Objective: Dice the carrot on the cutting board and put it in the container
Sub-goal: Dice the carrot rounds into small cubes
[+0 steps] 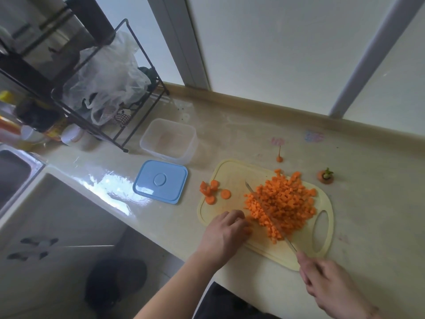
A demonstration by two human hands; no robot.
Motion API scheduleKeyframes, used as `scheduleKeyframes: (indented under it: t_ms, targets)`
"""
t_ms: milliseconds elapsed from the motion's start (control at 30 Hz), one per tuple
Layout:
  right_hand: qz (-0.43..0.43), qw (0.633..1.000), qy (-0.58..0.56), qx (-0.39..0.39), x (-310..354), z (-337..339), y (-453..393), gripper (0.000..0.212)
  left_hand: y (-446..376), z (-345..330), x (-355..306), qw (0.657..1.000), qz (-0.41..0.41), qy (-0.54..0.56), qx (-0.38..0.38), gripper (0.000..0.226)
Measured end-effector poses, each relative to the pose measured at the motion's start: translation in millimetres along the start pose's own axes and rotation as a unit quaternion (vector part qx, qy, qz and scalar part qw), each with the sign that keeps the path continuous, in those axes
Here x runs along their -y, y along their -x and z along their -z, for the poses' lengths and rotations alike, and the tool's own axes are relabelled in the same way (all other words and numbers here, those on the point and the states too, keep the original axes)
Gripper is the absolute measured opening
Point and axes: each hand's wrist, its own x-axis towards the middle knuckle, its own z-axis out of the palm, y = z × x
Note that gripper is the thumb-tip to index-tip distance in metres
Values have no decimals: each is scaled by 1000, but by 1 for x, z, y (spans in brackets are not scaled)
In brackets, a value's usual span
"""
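Observation:
A pile of diced carrot [281, 202] covers the middle of the pale yellow cutting board [232, 178]. My right hand [328, 284] grips the handle of a knife [255, 195] whose blade lies across the pile. My left hand [226, 231] rests with curled fingers on the board's near left edge, touching carrot pieces beside the pile. A few carrot rounds [212, 191] lie at the board's far left corner. The clear plastic container [169, 140] stands open beyond the board, to its left.
A blue lid [161, 181] lies beside the board. A carrot top [325, 176] and a thin carrot tip [279, 157] lie on the counter behind the board. A wire rack [103, 88] with plastic bags stands at the back left. A sink [13, 173] is at far left.

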Motion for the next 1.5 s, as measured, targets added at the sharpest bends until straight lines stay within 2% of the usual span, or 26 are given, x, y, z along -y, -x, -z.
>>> scheduleKeyframes:
  t_ms: [100, 267, 400, 567, 867, 1000, 1200, 1500]
  targets:
    - [10, 1000, 6, -4, -2, -1, 1, 59, 1, -1, 7, 997, -47, -58, 16, 16]
    - [12, 1000, -6, -7, -1, -3, 4, 56, -2, 0, 9, 994, -64, -82, 33, 18]
    - [17, 1000, -13, -10, 0, -3, 5, 54, -5, 2, 10, 996, -49, -61, 51, 26]
    - [15, 999, -21, -22, 0, 0, 7, 52, -5, 4, 3, 996, -58, -38, 62, 22]
    - [14, 999, -27, -27, -1, 0, 10, 56, -6, -3, -4, 998, 18, -36, 46, 22]
    - [10, 999, -31, -22, -3, 0, 9, 53, -7, 6, 5, 998, 53, -31, 29, 28]
    - [8, 999, -32, -24, -3, 0, 10, 53, -7, 12, 16, 995, 88, 17, 51, 26]
    - [0, 1000, -29, -11, 0, 0, 10, 56, -18, 12, 9, 993, 21, 18, 112, 29]
